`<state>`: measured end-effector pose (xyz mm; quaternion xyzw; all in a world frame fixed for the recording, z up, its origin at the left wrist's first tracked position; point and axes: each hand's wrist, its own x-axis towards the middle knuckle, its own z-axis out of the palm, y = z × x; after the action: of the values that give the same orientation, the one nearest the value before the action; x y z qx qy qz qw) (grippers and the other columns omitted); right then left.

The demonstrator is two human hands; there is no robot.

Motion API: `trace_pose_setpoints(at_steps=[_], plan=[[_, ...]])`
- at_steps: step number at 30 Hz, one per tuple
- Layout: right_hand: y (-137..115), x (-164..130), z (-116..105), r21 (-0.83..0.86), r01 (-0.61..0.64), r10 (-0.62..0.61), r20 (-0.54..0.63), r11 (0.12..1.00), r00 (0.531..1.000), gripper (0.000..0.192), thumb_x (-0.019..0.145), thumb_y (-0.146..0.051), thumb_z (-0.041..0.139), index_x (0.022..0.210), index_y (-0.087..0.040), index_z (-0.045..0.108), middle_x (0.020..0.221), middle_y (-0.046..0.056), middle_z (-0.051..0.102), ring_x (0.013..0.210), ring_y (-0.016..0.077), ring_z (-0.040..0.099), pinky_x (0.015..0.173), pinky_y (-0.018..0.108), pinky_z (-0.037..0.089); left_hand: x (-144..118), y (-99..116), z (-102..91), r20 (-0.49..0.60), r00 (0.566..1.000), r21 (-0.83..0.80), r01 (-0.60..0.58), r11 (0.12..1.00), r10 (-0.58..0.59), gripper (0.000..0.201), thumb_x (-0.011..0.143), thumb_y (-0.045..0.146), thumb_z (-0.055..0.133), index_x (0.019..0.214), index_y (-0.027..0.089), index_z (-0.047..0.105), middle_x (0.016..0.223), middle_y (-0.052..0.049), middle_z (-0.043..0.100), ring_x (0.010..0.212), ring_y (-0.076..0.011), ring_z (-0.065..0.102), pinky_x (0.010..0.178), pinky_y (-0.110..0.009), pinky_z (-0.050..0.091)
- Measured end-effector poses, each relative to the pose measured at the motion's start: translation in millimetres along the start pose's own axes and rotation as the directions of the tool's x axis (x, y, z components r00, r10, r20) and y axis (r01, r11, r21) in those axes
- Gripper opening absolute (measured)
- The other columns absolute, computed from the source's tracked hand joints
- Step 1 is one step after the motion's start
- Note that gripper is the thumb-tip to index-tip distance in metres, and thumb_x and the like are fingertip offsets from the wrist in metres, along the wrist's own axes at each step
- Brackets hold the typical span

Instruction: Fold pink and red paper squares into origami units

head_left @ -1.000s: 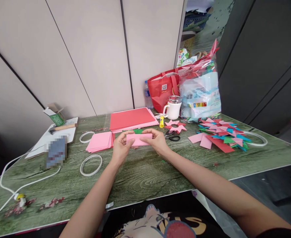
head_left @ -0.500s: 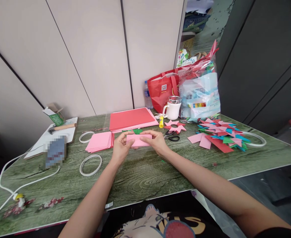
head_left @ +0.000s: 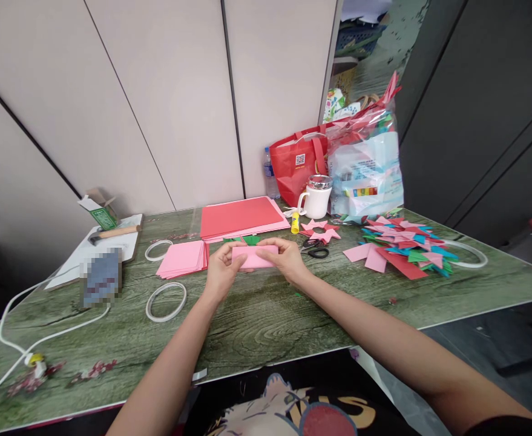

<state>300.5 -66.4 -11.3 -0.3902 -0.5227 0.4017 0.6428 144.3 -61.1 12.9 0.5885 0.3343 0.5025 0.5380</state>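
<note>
Pink folded paper point(head_left: 253, 257) sits just above the table point(head_left: 256, 321), pinched at each end by my left hand point(head_left: 220, 271) and right hand point(head_left: 284, 259); I should keep edges aligned while creasing

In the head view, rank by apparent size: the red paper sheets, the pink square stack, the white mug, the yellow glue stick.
1. red paper sheets
2. pink square stack
3. white mug
4. yellow glue stick
The mug sits farther back, so its rank is less sure.
</note>
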Motion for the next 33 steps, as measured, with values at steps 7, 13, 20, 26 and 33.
trace_pose_setpoints(at_steps=[7, 13, 20, 26, 33], plan=[[0.1, 0.4, -0.5, 0.024, -0.039, 0.039, 0.001, 0.999, 0.999, 0.026, 0.055, -0.031, 0.072, 0.076, -0.017, 0.066, 0.077, 0.003, 0.065, 0.066, 0.0141, 0.056, 0.06, 0.024, 0.042, -0.3, -0.4, -0.1, 0.009, 1.0, -0.003, 0.01, 1.0, -0.01, 0.037, 0.061, 0.025, 0.068, 0.093, 0.014, 0.056, 0.083, -0.004, 0.066, 0.067, -0.0174, 0.063, 0.054, -0.029, 0.054], [-0.1, 0.6, -0.6, 0.013, -0.066, 0.067, -0.01, 0.998, 0.998, 0.026, 0.054, -0.032, 0.073, 0.074, -0.016, 0.066, 0.073, 0.002, 0.065, 0.062, 0.0132, 0.054, 0.056, 0.023, 0.041, 0.1, 1.1, -2.6, 0.076, 0.994, 0.081, -0.084, 0.993, 0.078, 0.044, 0.067, 0.027, 0.064, 0.109, 0.017, 0.055, 0.104, -0.008, 0.064, 0.085, -0.0203, 0.062, 0.07, -0.034, 0.053], [-2.9, 0.0, 0.0, 0.122, -0.153, 0.151, 0.023, 0.981, 0.988, 0.03, 0.052, -0.032, 0.074, 0.074, -0.016, 0.064, 0.072, 0.002, 0.065, 0.06, 0.0131, 0.056, 0.058, 0.025, 0.044, 0.8, 4.1, -7.1, 0.223, 0.96, 0.313, -0.235, 0.92, 0.169, 0.029, 0.071, 0.025, 0.062, 0.099, 0.018, 0.066, 0.112, -0.009, 0.062, 0.108, -0.0229, 0.053, 0.095, -0.037, 0.038], [-3.6, -0.4, 1.1, 0.144, -0.158, 0.157, 0.016, 0.977, 0.987, 0.033, 0.049, -0.032, 0.076, 0.075, -0.017, 0.062, 0.069, 0.0, 0.064, 0.058, 0.0121, 0.056, 0.057, 0.025, 0.043, -0.7, 4.8, -4.6, 0.154, 0.98, 0.373, -0.174, 0.911, 0.125, 0.027, 0.07, 0.025, 0.061, 0.095, 0.017, 0.067, 0.104, -0.008, 0.065, 0.102, -0.0228, 0.057, 0.094, -0.038, 0.038], [-2.2, -0.3, 1.3, 0.134, -0.174, 0.175, 0.002, 0.976, 0.984, 0.033, 0.049, -0.032, 0.076, 0.074, -0.017, 0.061, 0.066, -0.001, 0.062, 0.055, 0.0111, 0.054, 0.054, 0.023, 0.041, -1.2, 2.6, -2.8, 0.114, 0.988, 0.363, -0.143, 0.921, 0.109, 0.029, 0.069, 0.023, 0.061, 0.097, 0.017, 0.067, 0.104, -0.008, 0.065, 0.102, -0.0221, 0.057, 0.094, -0.036, 0.039]])
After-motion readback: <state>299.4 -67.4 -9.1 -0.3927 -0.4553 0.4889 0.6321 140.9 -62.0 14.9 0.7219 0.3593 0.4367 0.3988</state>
